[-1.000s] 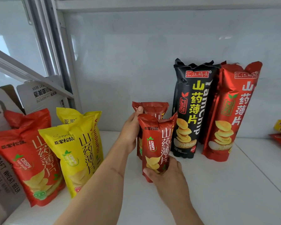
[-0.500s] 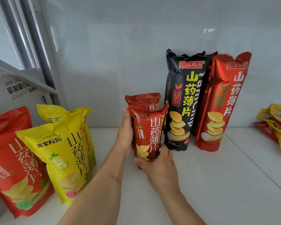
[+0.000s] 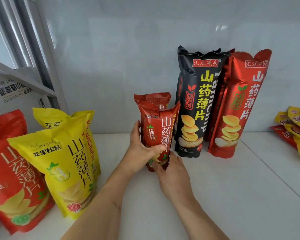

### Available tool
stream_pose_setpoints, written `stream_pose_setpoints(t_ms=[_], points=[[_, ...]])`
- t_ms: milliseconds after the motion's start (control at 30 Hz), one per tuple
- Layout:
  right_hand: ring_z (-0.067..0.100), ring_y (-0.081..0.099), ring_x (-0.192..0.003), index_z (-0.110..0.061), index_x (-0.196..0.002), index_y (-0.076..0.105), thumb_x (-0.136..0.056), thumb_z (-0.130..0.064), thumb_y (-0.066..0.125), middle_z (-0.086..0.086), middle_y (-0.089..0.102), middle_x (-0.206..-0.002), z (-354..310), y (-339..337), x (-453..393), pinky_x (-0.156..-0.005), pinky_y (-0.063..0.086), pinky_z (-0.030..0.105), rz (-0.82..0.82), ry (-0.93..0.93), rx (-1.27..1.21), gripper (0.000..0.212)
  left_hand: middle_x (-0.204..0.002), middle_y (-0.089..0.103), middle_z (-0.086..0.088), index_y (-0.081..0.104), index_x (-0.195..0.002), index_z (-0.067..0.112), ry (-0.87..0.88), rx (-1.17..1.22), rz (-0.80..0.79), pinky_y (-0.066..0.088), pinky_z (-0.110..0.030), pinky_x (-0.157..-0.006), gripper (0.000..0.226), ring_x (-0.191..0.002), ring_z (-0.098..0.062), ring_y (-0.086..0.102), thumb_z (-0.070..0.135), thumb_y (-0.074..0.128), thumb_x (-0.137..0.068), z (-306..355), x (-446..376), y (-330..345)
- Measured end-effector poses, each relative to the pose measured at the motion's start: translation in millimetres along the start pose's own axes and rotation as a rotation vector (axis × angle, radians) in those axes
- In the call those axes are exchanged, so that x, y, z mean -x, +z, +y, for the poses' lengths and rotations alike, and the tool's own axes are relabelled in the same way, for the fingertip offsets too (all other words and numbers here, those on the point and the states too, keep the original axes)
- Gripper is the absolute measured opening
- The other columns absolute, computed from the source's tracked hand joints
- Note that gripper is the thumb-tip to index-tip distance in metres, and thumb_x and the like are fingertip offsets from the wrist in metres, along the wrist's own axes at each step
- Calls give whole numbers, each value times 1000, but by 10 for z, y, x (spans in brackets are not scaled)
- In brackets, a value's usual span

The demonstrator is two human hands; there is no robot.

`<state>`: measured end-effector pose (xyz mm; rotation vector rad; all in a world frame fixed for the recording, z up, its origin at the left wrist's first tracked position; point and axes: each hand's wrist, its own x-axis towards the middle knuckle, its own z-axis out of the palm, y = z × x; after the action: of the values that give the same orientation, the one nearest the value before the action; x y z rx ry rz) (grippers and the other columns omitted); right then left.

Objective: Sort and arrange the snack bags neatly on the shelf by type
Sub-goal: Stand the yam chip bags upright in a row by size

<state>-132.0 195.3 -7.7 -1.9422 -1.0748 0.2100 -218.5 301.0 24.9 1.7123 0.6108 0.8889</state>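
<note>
Two small dark-red yam chip bags stand one behind the other at the shelf's middle; the front bag [image 3: 156, 129] hides most of the rear bag [image 3: 152, 98]. My left hand [image 3: 142, 151] wraps the front bag's left side, thumb across its face. My right hand [image 3: 171, 177] grips its lower right edge. To the right, a tall black bag [image 3: 196, 104] and a tall red bag [image 3: 239, 104] stand against the back wall. On the left stand two yellow bags [image 3: 62, 161] and a large red bag [image 3: 10, 170].
A pile of small yellow and red packets [image 3: 296, 132] lies at the right edge. A metal shelf post [image 3: 36, 54] and a cardboard beer box [image 3: 12, 90] are at the back left. The white shelf [image 3: 232, 196] stretches in front.
My left hand has slid from the rear small bag around onto the front one. The two small bags have been pushed close together, and the camera has shifted nearer and rightward.
</note>
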Motion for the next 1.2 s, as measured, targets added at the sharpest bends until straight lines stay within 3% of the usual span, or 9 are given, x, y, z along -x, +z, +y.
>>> stream_pose_setpoints(t_ms=[167, 367, 533, 633, 867, 933, 1067, 1133, 1200], points=[[18, 54, -109, -19, -137, 45, -91, -44, 61, 2, 52, -120, -34, 84, -175, -85, 46, 26, 18, 10, -4, 54, -143, 44, 11, 17, -141, 51, 13, 7, 10, 54, -14, -77, 106, -118, 1, 55, 48, 87, -61, -88, -205, 12], [20, 57, -105, -17, -134, 47, -91, -42, 64, 3, 53, -118, -38, 181, -396, -82, 47, 28, 69, 53, -22, 52, -148, 41, 7, 14, -152, 41, -18, 13, 16, 54, -25, -92, 123, -125, -10, 54, 59, 86, -55, -197, -468, 36], [25, 56, -109, -11, -133, 46, -91, -34, 64, 7, 55, -121, -39, 307, -519, -87, 48, 35, 132, 80, -3, 52, -134, 47, 15, 21, -150, 36, -11, -15, 33, 51, -7, -70, 103, -110, 3, 55, 46, 82, -67, -207, -610, 96], [26, 55, -114, -10, -136, 44, -92, -32, 63, 9, 55, -125, -45, 342, -591, -92, 46, 35, 151, 101, 23, 53, -125, 47, 23, 21, -149, 36, -17, 6, 41, 51, -7, -68, 100, -108, 4, 55, 41, 84, -72, -224, -684, 114], [26, 53, -118, -10, -138, 44, -91, -34, 64, 9, 54, -129, -7, 408, -648, -97, 47, 36, 166, 113, 16, 57, -131, 45, 19, 21, -150, 34, -58, -31, 72, 50, -6, -65, 104, -103, 7, 54, 51, 80, -66, -270, -709, 131], [27, 53, -119, -9, -137, 44, -90, -33, 65, 10, 53, -130, -9, 392, -635, -96, 47, 37, 148, 125, 6, 57, -135, 45, 15, 21, -149, 36, -61, -42, 64, 51, -7, -70, 102, -106, 7, 53, 50, 81, -67, -252, -653, 127], [29, 51, -120, -8, -139, 43, -91, -27, 64, 12, 50, -133, -8, 332, -520, -96, 47, 38, 114, 101, 5, 55, -162, 26, 4, 10, -158, 30, -122, -163, 99, 42, -29, -106, 116, -140, -13, 39, 65, 76, -69, -224, -407, 91], [28, 50, -122, -9, -139, 44, -93, -25, 62, 12, 48, -134, 8, 284, -417, -96, 46, 36, 91, 51, 40, 52, -164, 22, 5, 12, -158, 30, -165, -306, 165, 38, -38, -113, 108, -146, -16, 32, 69, 68, -75, -198, -243, 72], [27, 48, -123, -11, -140, 44, -95, -25, 59, 10, 47, -136, 15, 235, -310, -96, 44, 34, 67, 3, 82, 49, -161, 32, 6, 23, -157, 30, -178, -532, 219, 42, -38, -111, 90, -142, -15, 40, 66, 62, -85, -164, -53, 36]])
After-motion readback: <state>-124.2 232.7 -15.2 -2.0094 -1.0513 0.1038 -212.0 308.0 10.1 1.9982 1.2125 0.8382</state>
